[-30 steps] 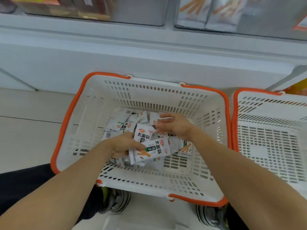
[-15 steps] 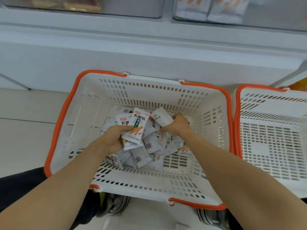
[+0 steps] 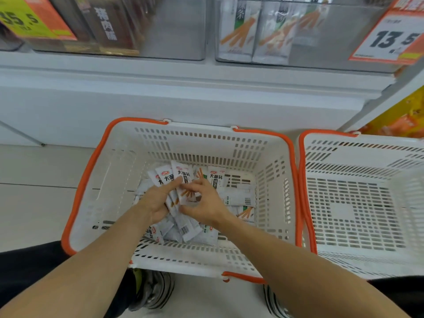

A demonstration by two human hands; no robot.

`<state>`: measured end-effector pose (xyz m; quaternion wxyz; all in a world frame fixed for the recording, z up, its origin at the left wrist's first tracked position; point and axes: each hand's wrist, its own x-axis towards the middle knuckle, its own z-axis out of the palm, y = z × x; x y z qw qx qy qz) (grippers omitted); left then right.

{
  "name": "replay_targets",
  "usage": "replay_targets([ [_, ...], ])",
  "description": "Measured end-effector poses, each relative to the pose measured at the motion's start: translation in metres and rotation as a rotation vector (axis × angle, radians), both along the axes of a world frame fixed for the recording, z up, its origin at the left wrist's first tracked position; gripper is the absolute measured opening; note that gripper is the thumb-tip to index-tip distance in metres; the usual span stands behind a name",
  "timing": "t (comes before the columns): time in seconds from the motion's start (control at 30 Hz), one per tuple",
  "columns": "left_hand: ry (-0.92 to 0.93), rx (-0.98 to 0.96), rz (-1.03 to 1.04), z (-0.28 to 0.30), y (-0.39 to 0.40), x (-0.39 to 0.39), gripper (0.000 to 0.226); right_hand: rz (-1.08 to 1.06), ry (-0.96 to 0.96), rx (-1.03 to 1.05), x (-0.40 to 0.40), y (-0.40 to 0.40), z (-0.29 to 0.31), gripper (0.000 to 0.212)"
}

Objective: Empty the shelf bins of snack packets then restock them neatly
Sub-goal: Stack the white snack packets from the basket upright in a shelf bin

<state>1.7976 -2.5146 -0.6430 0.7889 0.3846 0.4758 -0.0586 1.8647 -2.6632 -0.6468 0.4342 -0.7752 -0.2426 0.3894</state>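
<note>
Both hands clamp one fanned stack of white snack packets [image 3: 181,180] inside the orange-rimmed white plastic basket [image 3: 263,148]: left hand [image 3: 156,203] grips, right hand [image 3: 204,200] pinches. Long axes run upright, tops toward the shelf. Three fronts show; half a second ago I had separate handfuls.

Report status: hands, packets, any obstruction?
Left hand grips a fanned stack of packets; right hand pinches the same stack. Both inside the left basket, loose packets beneath. Nothing blocking.
</note>
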Motion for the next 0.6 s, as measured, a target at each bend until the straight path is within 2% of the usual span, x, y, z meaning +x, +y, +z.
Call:
replay_targets([
  [0.1,0.019,0.075,0.011,-0.009,-0.003,-0.003,0.028,0.064,0.005,0.042,-0.003,-0.003,-0.003,0.031],
  [0.17,0.059,0.095,0.024,-0.013,-0.002,-0.004,0.025,-0.071,0.086,0.084,-0.003,-0.002,-0.003,0.013],
  [0.2,0.086,0.113,0.026,-0.015,-0.001,-0.004,0.025,-0.165,0.101,0.07,0.0,-0.002,-0.004,0.013],
  [0.27,0.133,0.148,-0.002,-0.019,0.002,-0.004,0.02,-0.28,0.024,-0.078,0.014,-0.007,-0.011,0.027],
  [0.3,0.153,0.157,-0.032,-0.02,0.003,-0.005,0.018,-0.255,-0.048,-0.206,0.025,-0.014,-0.019,0.04],
  [0.37,0.185,0.147,-0.114,-0.02,0.004,-0.006,0.017,-0.07,-0.163,-0.457,0.048,-0.033,-0.037,0.066],
  [0.43,0.205,0.127,-0.213,-0.023,0.004,-0.007,0.021,0.098,-0.219,-0.619,0.067,-0.052,-0.053,0.083],
  [0.5,0.215,0.11,-0.286,-0.027,0.002,-0.006,0.025,0.211,-0.304,-0.726,0.075,-0.062,-0.066,0.084],
  [0.6,0.247,0.107,-0.316,-0.034,0.0,-0.003,0.028,0.229,-0.399,-0.803,0.075,-0.062,-0.072,0.066],
])
